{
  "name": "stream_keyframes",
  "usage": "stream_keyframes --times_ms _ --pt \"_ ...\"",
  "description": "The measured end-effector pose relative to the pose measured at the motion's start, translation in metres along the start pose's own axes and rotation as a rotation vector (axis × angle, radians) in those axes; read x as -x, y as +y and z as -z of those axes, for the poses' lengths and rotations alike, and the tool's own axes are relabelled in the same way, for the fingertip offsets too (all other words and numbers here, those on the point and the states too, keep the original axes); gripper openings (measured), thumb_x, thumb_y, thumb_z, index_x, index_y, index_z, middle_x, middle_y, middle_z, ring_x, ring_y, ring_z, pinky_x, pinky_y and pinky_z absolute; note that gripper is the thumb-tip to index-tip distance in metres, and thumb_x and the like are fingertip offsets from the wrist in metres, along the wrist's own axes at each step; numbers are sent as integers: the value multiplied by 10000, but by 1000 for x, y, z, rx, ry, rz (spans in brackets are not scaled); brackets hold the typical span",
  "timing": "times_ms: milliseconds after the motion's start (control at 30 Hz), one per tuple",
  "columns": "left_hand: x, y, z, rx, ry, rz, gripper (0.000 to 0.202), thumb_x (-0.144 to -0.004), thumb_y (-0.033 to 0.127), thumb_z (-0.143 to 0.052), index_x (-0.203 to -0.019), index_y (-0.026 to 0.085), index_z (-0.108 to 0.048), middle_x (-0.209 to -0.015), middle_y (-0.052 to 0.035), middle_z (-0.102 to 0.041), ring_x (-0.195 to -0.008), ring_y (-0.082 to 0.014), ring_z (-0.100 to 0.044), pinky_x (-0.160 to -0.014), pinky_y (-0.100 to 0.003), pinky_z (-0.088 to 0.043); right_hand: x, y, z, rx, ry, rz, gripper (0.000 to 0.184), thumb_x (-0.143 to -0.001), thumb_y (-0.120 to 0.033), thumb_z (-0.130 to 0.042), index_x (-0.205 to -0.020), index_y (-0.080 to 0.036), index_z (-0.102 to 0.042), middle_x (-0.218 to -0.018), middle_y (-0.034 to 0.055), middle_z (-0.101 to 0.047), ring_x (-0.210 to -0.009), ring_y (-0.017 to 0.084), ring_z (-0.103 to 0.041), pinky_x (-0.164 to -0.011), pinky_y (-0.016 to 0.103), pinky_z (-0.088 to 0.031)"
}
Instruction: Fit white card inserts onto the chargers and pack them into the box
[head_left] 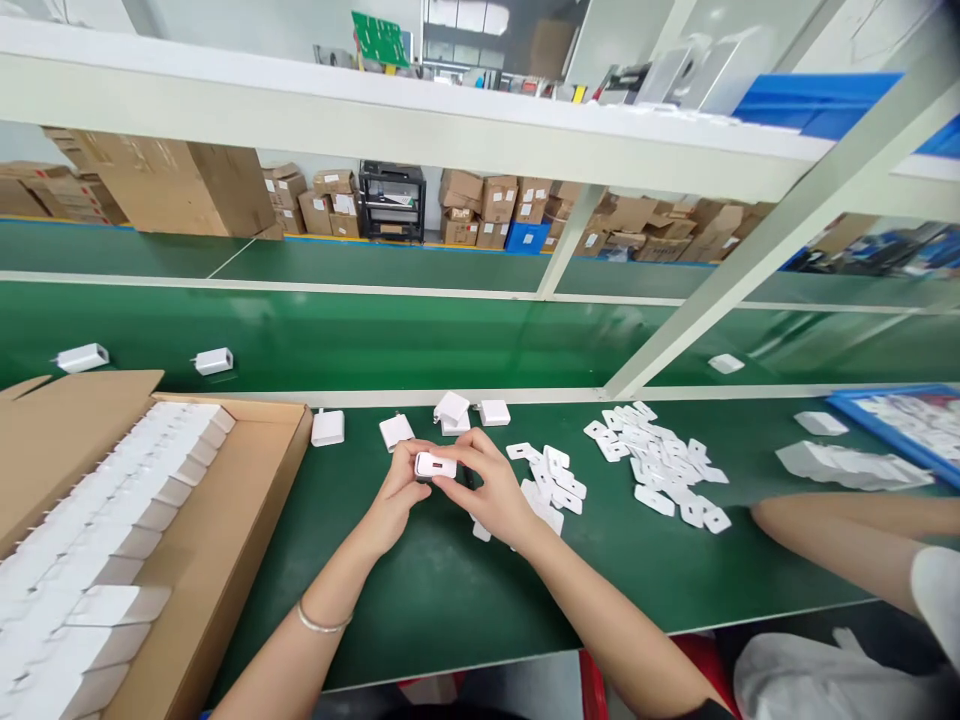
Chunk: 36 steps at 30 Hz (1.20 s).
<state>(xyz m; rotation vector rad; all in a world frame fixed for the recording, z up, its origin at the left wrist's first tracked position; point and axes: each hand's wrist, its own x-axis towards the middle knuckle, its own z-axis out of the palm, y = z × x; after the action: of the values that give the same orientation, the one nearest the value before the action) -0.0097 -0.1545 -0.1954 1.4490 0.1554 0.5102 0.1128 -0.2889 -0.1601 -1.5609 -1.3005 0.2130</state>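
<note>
Between both hands, over the green table, is a white USB charger [426, 470], its port end with a small dark slot turned toward me. My left hand [395, 500] grips it from the left, thumb and fingers closed around its side. From the right, my right hand [491, 487] pinches its port end with thumb and fingertips. Just behind lie several white chargers, such as a single charger [328, 428] and another charger [395, 431]. Beside my right hand is a loose pile of flat white slotted covers [559, 478], partly hidden by that hand.
At the left stands an open cardboard box [259, 520] with rows of white chargers. A larger pile of covers [664, 465] lies to the right, near a co-worker's arm [840, 540] and a blue tray [885, 425]. A green belt [450, 340] runs behind a slanted white post [750, 270].
</note>
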Motion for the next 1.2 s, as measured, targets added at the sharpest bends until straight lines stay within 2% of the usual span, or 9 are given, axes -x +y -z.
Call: stream_keyframes --times_ms 167,267,333,433,500,633,700,933,1200 --pt "1 -1 -6 -57 46 -7 278 -1039 460 -426 -1119 205 -504 -1251 -99 -539 -1141 -231 -567 -1015 -401 -458 6 13 -8 -113 17 -17 321 -930 -288 -685 -1250 -311 -700 -985 42 -495 -880 152 -557 -801 320 -526" --pt "3 3 -10 -121 93 -33 272 -1055 464 -410 -1118 213 -491 -1258 -106 -558 -1144 -225 -578 -1004 -390 -472 10 15 -6 -171 3 -78 429 -937 -386 -681 -1356 -316 -622 -1060 56 -496 -885 156 -542 -833 337 -529" --pt "4 4 -12 -154 108 -106 236 -1066 431 -402 -1127 217 -481 -1254 -106 -561 -1178 -221 -562 -1011 -385 -468 14 16 -7 -247 -17 -168 460 -990 -479 -578 -1408 -291 -550 -1064 64 -519 -853 155 -539 -788 331 -526" --pt "7 2 -16 -138 85 -174 187 -1071 392 -395 -1142 228 -451 -1276 -103 -534 -1015 -186 -600 -889 -361 -523 18 18 -13 -451 -113 -325 473 -1046 -564 -394 -1369 -246 -526 -945 48 -562 -768 148 -550 -671 302 -516" --pt "8 0 -17 -133 58 -163 204 -1070 406 -384 -1173 243 -447 -1317 -106 -501 -909 -168 -597 -782 -339 -542 20 20 -18 -567 -132 -393 486 -1032 -595 -407 -1329 -233 -538 -888 31 -571 -718 140 -557 -636 294 -526" --pt "7 0 -13 -445 34 -146 459 -1070 514 -274 -1362 275 -537 -1403 -124 -436 -1293 -269 -468 -1053 -436 -455 20 23 -22 -616 -18 -355 461 -986 -589 -517 -1284 -241 -567 -965 41 -596 -736 134 -561 -639 289 -552" --pt "6 2 -11 -551 8 -140 566 -1067 556 -201 -1455 295 -519 -1401 -121 -454 -1336 -277 -442 -1131 -457 -381 20 25 -20 -603 14 -332 447 -983 -565 -538 -1293 -245 -566 -1001 51 -609 -792 147 -570 -640 283 -552" --pt "1 2 -8 -493 -31 -78 454 -1078 457 -326 -1332 236 -630 -1321 -97 -637 -1197 -255 -596 -1029 -373 -459 22 26 -19 -612 21 -335 410 -989 -528 -549 -1269 -230 -576 -995 55 -637 -812 152 -603 -664 287 -562" --pt "1 2 -12 -541 -3 -82 408 -1068 431 -382 -1266 219 -669 -1259 -94 -674 -1138 -243 -633 -967 -349 -494 20 23 -20 -609 13 -432 483 -932 -622 -584 -1200 -221 -590 -970 48 -624 -774 151 -600 -598 279 -559"
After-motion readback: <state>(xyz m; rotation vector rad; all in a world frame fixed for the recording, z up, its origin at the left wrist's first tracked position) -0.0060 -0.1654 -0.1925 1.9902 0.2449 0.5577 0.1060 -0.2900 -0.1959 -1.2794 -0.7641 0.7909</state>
